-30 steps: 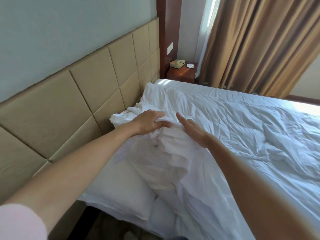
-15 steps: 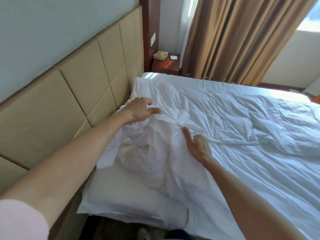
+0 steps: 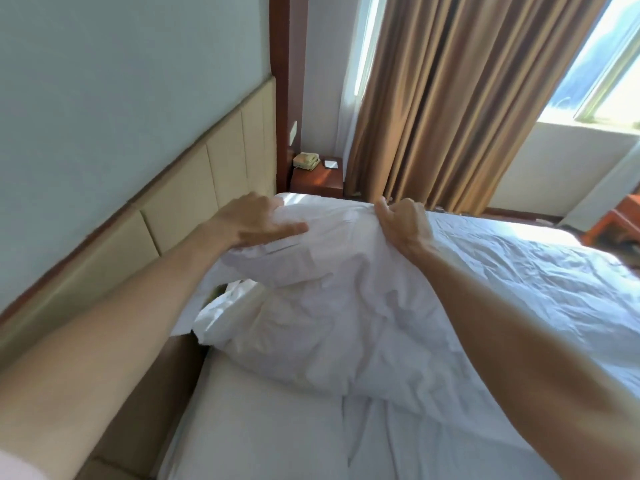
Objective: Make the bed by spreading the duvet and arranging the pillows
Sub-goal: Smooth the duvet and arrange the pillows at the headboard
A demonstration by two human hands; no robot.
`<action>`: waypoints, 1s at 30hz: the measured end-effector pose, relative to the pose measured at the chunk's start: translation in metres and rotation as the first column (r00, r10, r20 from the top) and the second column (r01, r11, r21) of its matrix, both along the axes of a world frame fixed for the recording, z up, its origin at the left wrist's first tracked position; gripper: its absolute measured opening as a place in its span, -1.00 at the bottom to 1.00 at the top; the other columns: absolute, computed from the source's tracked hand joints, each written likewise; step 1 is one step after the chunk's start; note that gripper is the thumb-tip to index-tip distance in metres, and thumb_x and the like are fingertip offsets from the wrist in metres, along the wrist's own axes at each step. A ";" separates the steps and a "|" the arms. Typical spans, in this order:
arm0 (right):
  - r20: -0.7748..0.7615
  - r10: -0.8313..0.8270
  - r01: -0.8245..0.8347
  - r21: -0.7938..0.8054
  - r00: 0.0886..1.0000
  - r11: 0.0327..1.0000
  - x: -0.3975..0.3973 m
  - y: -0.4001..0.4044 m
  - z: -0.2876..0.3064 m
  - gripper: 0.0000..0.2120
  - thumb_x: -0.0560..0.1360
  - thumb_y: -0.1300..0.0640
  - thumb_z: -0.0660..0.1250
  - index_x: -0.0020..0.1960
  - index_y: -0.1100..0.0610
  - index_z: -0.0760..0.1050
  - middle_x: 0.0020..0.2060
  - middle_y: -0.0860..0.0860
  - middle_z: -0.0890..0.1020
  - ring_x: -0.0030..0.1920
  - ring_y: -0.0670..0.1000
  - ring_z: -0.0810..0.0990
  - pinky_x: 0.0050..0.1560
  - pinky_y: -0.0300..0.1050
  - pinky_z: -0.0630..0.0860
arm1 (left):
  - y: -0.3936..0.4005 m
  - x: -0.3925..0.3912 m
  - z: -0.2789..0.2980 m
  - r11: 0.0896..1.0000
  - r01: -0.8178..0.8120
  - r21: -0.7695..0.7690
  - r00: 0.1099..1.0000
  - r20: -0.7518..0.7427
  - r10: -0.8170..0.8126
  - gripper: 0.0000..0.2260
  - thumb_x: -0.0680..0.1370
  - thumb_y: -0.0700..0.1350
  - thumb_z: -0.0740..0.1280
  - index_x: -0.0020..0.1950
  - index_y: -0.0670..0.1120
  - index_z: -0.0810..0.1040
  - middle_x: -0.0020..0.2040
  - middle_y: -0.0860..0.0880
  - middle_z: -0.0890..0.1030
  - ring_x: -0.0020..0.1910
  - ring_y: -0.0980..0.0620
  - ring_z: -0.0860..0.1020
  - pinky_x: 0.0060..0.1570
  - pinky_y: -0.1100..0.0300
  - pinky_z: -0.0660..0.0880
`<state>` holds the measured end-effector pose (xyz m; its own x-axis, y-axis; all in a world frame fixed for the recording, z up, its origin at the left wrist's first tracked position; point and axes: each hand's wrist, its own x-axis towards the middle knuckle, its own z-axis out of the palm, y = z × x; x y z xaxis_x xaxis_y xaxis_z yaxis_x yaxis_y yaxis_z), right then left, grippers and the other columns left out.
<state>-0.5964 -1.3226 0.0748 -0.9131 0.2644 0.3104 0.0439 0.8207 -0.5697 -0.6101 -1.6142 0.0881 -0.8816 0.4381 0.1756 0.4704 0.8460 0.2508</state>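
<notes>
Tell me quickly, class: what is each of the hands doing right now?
Left hand: fingers straight, resting on the raised duvet.
Right hand: fingers curled, gripping the duvet's top edge.

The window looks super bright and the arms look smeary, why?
In the head view, sunlight washes out the window and a patch of the duvet; the left hand, right hand and both forearms look soft with motion blur; the wide lens bends the headboard line.
</notes>
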 end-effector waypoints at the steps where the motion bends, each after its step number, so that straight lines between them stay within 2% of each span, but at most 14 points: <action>1: -0.016 -0.011 0.011 -0.001 1.000 1.000 -0.006 -0.001 0.006 -0.41 0.54 -0.12 0.16 -0.48 0.29 0.46 -0.56 0.11 0.47 -0.46 0.09 0.48 -0.37 -0.08 0.28 | 0.001 -0.004 0.008 0.999 0.000 -0.036 1.000 -0.025 0.000 -0.40 0.33 0.56 0.19 -0.26 0.00 0.40 -0.36 0.04 0.48 -0.35 0.05 0.46 -0.31 0.09 0.33; 3: -0.028 -0.038 0.037 -0.007 0.999 0.999 -0.017 0.000 0.014 -0.39 0.53 -0.14 0.14 -0.44 0.33 0.47 -0.54 0.12 0.46 -0.47 0.11 0.45 -0.44 -0.09 0.27 | 0.005 -0.013 0.020 0.995 -0.007 -0.103 0.998 -0.062 0.001 -0.42 0.30 0.53 0.29 -0.29 -0.01 0.35 -0.37 0.07 0.44 -0.38 0.11 0.39 -0.32 0.09 0.29; 5: -0.044 -0.048 0.048 -0.003 0.998 0.999 -0.028 0.002 0.019 -0.39 0.52 -0.16 0.14 -0.43 0.34 0.46 -0.54 0.12 0.43 -0.47 0.12 0.44 -0.45 -0.10 0.30 | 0.007 -0.026 0.026 0.992 -0.020 -0.125 0.998 -0.069 0.011 -0.42 0.30 0.50 0.33 -0.28 -0.02 0.36 -0.36 0.08 0.42 -0.37 0.07 0.39 -0.29 0.09 0.32; 10: -0.096 -0.045 0.045 -0.006 0.994 0.999 -0.069 0.003 0.028 -0.39 0.51 -0.18 0.13 -0.44 0.31 0.46 -0.54 0.09 0.45 -0.47 0.10 0.48 -0.44 -0.12 0.29 | 0.008 -0.063 0.026 0.988 -0.070 -0.135 0.994 -0.095 0.057 -0.36 0.32 0.52 0.25 -0.12 -0.07 0.48 -0.31 0.04 0.45 -0.26 -0.09 0.47 -0.21 0.05 0.46; 17: -0.120 0.009 -0.007 0.014 0.993 1.000 -0.148 0.008 0.029 -0.40 0.52 -0.20 0.12 -0.40 0.27 0.50 -0.47 0.08 0.50 -0.40 0.11 0.48 -0.32 -0.09 0.32 | 0.015 -0.122 0.023 0.958 -0.214 -0.190 0.956 -0.242 0.165 -0.41 0.40 0.45 0.26 -0.03 -0.09 0.55 -0.12 -0.14 0.65 -0.21 -0.18 0.57 -0.19 0.02 0.52; 21: -0.125 0.044 -0.044 0.009 0.991 0.999 -0.209 0.024 0.017 -0.40 0.53 -0.20 0.12 -0.43 0.24 0.50 -0.49 0.06 0.50 -0.42 0.07 0.48 -0.32 -0.09 0.31 | 0.032 -0.169 0.015 0.942 -0.276 -0.189 0.940 -0.258 0.224 -0.47 0.48 0.34 0.29 0.04 -0.14 0.56 -0.07 -0.18 0.65 -0.14 -0.22 0.59 -0.21 0.06 0.39; 25: -0.123 0.094 -0.096 -0.006 0.988 0.995 -0.281 0.039 -0.003 -0.38 0.51 -0.23 0.09 -0.45 0.23 0.48 -0.49 0.08 0.51 -0.39 0.13 0.52 -0.31 -0.09 0.35 | 0.054 -0.225 0.000 0.925 -0.324 -0.199 0.926 -0.269 0.266 -0.52 0.52 0.29 0.30 0.08 -0.12 0.58 -0.06 -0.16 0.66 -0.14 -0.21 0.60 -0.21 0.07 0.39; 28: -0.101 0.127 -0.127 0.007 0.987 0.992 -0.338 0.046 -0.017 -0.39 0.53 -0.22 0.09 -0.44 0.20 0.51 -0.49 0.06 0.51 -0.41 0.08 0.49 -0.35 -0.11 0.30 | 0.064 -0.273 -0.009 0.904 -0.367 -0.218 0.914 -0.267 0.307 -0.58 0.53 0.24 0.32 0.10 -0.10 0.59 -0.05 -0.14 0.67 -0.13 -0.18 0.61 -0.22 0.10 0.35; 30: -0.108 0.148 -0.148 0.009 0.983 0.989 -0.378 0.048 -0.025 -0.39 0.53 -0.23 0.08 -0.42 0.21 0.52 -0.46 0.07 0.52 -0.38 0.11 0.49 -0.31 -0.10 0.34 | 0.069 -0.306 -0.014 0.885 -0.404 -0.230 0.900 -0.276 0.339 -0.61 0.54 0.21 0.33 0.10 -0.09 0.59 -0.04 -0.14 0.67 -0.12 -0.20 0.60 -0.23 0.09 0.34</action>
